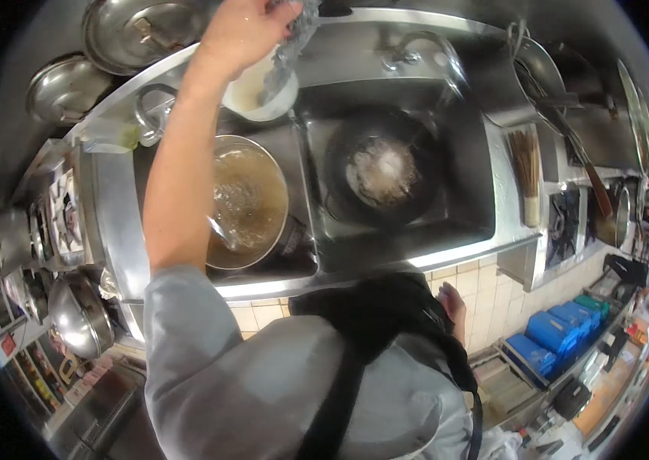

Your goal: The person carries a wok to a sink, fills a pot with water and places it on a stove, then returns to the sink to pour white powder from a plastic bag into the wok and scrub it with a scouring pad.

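My left hand [244,34] reaches over the back of the sinks, its fingers closed on a grey, shiny, crumpled scourer [294,38]. Part of the scourer hangs down into a white bowl [271,111] just below the hand. Under my forearm, a round metal pot [285,199] in the left basin holds cloudy, churning brownish water. In the right basin lies a dark wok [347,207] with whitish foam and murky liquid at its bottom. My right hand [454,305] is low beside my apron, partly hidden, fingers loosely apart and nothing visible in them.
A curved faucet [432,50] stands behind the right basin, another tap [148,115] at the left. A bamboo brush [527,172] lies on the right ledge near hanging pans and ladles. Metal lids [137,34] are at upper left. Blue bins [554,330] stand at lower right.
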`<state>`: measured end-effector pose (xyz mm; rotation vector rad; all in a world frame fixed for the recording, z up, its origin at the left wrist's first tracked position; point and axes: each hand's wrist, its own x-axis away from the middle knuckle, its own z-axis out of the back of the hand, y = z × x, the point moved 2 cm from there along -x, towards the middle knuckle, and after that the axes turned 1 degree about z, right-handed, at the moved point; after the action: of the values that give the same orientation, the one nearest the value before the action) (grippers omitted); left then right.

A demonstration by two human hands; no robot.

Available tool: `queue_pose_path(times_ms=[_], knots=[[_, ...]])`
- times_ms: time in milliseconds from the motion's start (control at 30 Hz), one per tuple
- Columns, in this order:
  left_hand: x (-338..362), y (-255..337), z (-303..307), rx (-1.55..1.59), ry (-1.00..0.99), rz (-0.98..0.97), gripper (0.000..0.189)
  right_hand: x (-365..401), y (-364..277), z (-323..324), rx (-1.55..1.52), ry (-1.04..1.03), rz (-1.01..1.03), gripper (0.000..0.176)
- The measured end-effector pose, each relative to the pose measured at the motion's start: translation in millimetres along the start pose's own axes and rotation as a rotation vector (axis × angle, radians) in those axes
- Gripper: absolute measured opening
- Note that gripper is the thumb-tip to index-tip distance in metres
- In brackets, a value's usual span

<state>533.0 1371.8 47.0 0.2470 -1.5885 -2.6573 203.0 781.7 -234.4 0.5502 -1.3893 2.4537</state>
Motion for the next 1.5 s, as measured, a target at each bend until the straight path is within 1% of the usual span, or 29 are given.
queue_pose_path(times_ms=[67,133,167,200,267,333,367,400,500,533,567,600,667,767,867,900,1000,1067,1133,1167,1200,1267,1300,1333,1400,1467,1500], knots=[[4,28,-8,0.150,0.048,-0.033,0.009,-6,-40,2,-0.013,0.005,-0.032,0.035],[11,52,-24,0.366,0.083,-0.041,0.011,-12,-74,2,-0.124,0.039,0.036,0.034],[15,61,-33,0.476,0.102,-0.044,0.013,-20,-75,3,-0.184,0.055,0.049,0.034],[19,68,-43,0.501,0.052,-0.013,0.014,-26,-92,3,-0.161,0.058,0.055,0.035],[25,77,-62,0.549,-0.046,0.052,0.018,-43,-117,-1,-0.212,0.021,0.099,0.036],[23,51,-106,0.753,-0.099,0.051,0.030,-65,-138,-11,-0.166,-0.006,0.156,0.041],[21,36,-127,0.810,-0.137,0.178,0.033,-77,-147,-16,-0.143,-0.022,0.186,0.043],[23,26,-146,0.909,-0.209,0.215,0.032,-88,-155,-20,-0.167,-0.037,0.229,0.047],[29,-10,-211,1.109,-0.237,0.383,0.037,-131,-170,-40,-0.220,-0.094,0.370,0.058],[28,-24,-234,1.140,-0.300,0.407,0.035,-148,-169,-48,-0.221,-0.101,0.416,0.063],[34,-17,-240,1.167,-0.352,0.428,0.033,-160,-178,-55,-0.245,-0.088,0.404,0.067],[37,-22,-257,1.193,-0.334,0.490,0.032,-169,-189,-60,-0.233,-0.091,0.416,0.071],[45,-19,-274,1.179,-0.348,0.570,0.031,-186,-200,-71,-0.365,-0.109,0.407,0.071],[55,-26,-293,1.224,-0.329,0.629,0.030,-226,-196,-78,-0.408,-0.182,0.374,0.060],[65,-40,-305,1.222,-0.225,0.685,0.030,-258,-197,-90,-0.633,-0.291,0.108,0.042],[70,-51,-312,1.206,-0.188,0.689,0.032,-269,-193,-97,-0.649,-0.279,0.091,0.027],[95,-103,-332,0.853,-0.042,0.611,0.037,-289,-202,-124,-0.724,-0.371,0.093,0.026],[131,-140,-331,0.398,0.046,0.532,0.044,-300,-199,-137,-0.641,-0.397,0.102,0.029],[188,-190,-347,0.424,0.288,0.605,0.052,-317,-187,-146,-0.517,-0.440,0.079,0.032],[220,-210,-353,0.324,0.395,0.689,0.057,-323,-186,-150,-0.412,-0.448,0.140,0.032],[245,-222,-353,0.216,0.499,0.763,0.062,-334,-178,-156,-0.331,-0.438,0.145,0.032],[271,-214,-345,0.648,0.555,0.932,0.069,-356,-158,-166,-0.172,-0.408,0.157,0.032],[274,-208,-342,0.628,0.562,1.062,0.065,-363,-149,-172,-0.230,-0.359,0.229,0.032],[274,-202,-340,0.607,0.569,1.190,0.060,-369,-140,-174,-0.073,-0.331,0.294,0.032],[275,-217,-341,0.589,0.546,1.304,0.062,-380,-122,-178,0.241,-0.273,0.423,0.032],[273,-242,-342,0.602,0.490,1.274,0.075,-390,-87,-186,0.383,-0.325,0.453,0.029],[271,-249,-338,0.641,0.539,1.301,0.058,-391,-68,-192,0.451,-0.354,0.465,0.028]])
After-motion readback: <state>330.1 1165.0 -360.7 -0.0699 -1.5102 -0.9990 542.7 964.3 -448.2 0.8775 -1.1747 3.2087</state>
